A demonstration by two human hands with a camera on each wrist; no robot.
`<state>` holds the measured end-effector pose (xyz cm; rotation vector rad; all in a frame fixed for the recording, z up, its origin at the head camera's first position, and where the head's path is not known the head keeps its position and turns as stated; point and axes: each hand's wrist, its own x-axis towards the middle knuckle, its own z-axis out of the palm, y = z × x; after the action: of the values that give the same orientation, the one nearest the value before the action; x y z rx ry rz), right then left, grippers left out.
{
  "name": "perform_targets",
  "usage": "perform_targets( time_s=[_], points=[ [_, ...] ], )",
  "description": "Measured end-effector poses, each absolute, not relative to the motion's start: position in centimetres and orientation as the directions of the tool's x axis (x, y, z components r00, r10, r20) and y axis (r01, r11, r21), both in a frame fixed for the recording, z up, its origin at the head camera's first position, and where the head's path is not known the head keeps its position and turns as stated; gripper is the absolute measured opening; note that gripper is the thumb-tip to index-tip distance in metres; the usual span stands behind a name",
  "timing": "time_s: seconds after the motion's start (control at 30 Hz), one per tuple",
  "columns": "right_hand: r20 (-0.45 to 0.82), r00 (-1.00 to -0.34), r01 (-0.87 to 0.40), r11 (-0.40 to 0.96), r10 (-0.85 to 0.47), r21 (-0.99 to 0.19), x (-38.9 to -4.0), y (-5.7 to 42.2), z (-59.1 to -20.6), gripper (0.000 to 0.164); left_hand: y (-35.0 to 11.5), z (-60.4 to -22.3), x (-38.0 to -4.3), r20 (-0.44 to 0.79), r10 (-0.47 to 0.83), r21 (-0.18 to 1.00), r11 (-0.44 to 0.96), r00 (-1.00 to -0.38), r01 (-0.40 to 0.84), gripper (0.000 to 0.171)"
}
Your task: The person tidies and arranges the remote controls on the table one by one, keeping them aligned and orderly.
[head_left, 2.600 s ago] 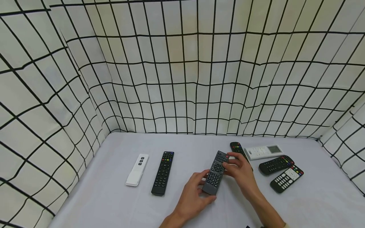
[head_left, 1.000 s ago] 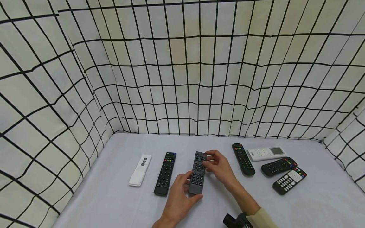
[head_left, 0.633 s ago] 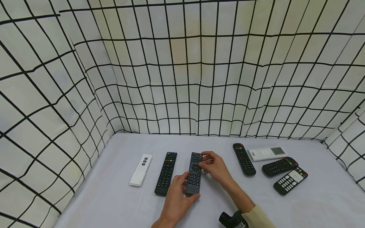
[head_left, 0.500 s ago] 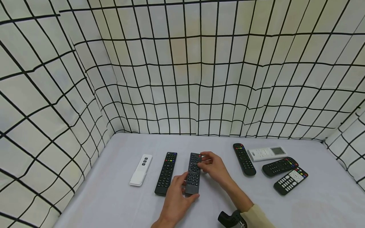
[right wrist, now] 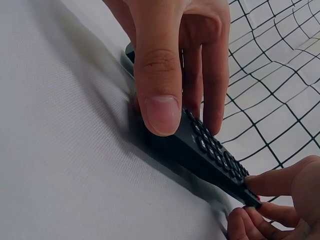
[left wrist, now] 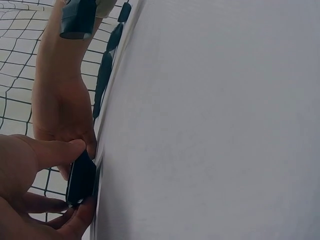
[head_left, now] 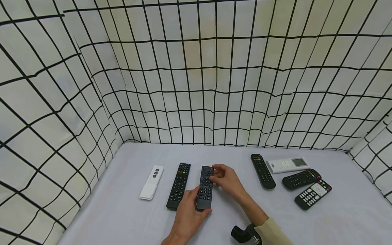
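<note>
A dark grey remote control, with a red button at its far end, is held by both hands at the middle of the table. My left hand grips its near end, thumb across the bottom edge and fingers along the left side. My right hand pinches the far right side. In the right wrist view the remote sits low over the cloth, its shadow close by; whether its whole underside touches, I cannot tell. Just left lies a longer black remote, roughly parallel to it.
A white remote lies further left. To the right are a slim black remote, a white remote with a display, a rounded black remote and a black remote with white buttons. White cloth walls with black netting enclose the table.
Both hands have carried the grey remote leftward from near the right group to beside the long black remote. It has turned from a slant to nearly upright in view, then shifted slightly nearer.
</note>
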<state>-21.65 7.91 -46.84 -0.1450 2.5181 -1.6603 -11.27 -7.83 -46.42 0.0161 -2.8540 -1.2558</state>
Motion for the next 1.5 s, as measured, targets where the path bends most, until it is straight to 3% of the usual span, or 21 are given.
perform_targets(
  time_s=[1.5],
  points=[
    [-0.053,-0.986,-0.03,0.475,-0.161,-0.879,-21.76,7.75,-47.01,0.047,-7.64,-46.4,-11.57,-0.06,-0.035,0.743,0.666,-0.998,-0.069,0.084]
  ],
)
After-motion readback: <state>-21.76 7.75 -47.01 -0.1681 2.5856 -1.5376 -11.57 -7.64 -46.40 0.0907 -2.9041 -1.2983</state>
